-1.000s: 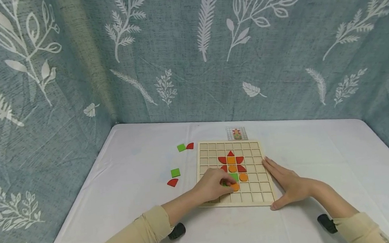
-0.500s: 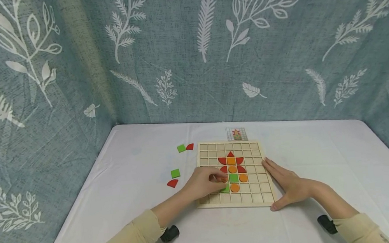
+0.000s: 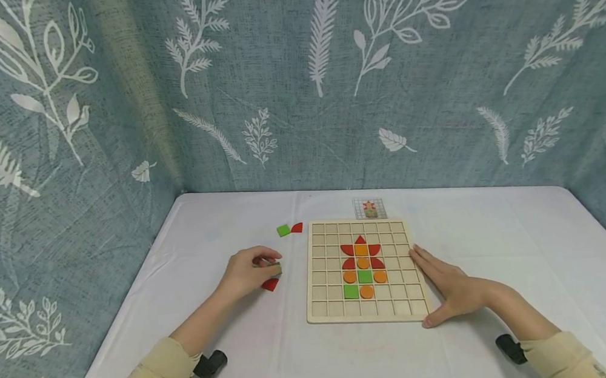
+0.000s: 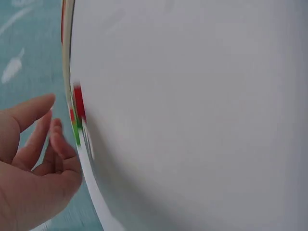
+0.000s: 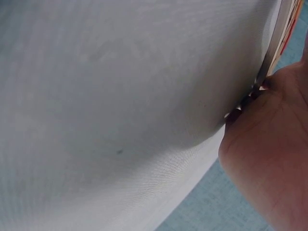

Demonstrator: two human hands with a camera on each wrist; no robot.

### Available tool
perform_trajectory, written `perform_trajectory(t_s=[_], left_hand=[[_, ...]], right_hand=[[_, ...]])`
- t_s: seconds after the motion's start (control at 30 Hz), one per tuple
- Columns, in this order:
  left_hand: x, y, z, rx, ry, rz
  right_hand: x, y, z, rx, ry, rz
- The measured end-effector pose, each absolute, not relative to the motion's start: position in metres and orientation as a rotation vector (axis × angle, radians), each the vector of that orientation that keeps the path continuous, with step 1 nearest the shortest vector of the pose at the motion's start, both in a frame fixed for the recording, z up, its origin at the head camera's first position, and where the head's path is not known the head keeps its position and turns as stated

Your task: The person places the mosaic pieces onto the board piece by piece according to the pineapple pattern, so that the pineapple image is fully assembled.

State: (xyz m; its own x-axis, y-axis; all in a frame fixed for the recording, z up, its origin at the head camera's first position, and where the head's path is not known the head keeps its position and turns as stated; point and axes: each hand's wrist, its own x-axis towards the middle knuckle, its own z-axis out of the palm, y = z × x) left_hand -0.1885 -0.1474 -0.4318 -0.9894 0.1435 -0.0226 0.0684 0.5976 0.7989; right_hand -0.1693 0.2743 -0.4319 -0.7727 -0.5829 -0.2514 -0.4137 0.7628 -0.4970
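Observation:
My left hand (image 3: 242, 274) is left of the board, fingers bent over a partly covered green square tile (image 3: 277, 270). In the left wrist view, thumb and fingers of the hand (image 4: 43, 163) are parted with nothing between them. A red quarter-circle tile (image 3: 271, 285) lies just below it. My right hand (image 3: 455, 290) rests against the right edge of the wooden grid board (image 3: 324, 272), fingers extended and thumb spread at the lower corner. On the board sit a red triangle (image 3: 360, 239), red quarter circles (image 3: 377, 263), orange circles (image 3: 366, 292) and green squares (image 3: 351, 292).
Another green square (image 3: 283, 230) and red quarter circle (image 3: 297, 228) lie side by side off the board's upper left corner. A small pattern card (image 3: 369, 208) lies behind the board. White cloth covers the table (image 3: 375, 364); a leaf-patterned curtain (image 3: 287, 136) hangs behind it.
My left hand has left the board and moved left to the loose green tile. An orange circle now shows left of the central green square. The right hand has stayed still.

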Motion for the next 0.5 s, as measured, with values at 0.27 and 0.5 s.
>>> perform_trajectory(t_s=[0.27, 0.5], left_hand=[[-0.188, -0.174, -0.431, 0.235, 2.724, 1.247], [-0.188, -0.170, -0.431, 0.237, 2.734, 1.219]], right_hand=[[-0.169, 0.274, -0.431, -0.752, 2.572, -0.579], [-0.169, 0.273, -0.430, -0.752, 2.574, -0.580]])
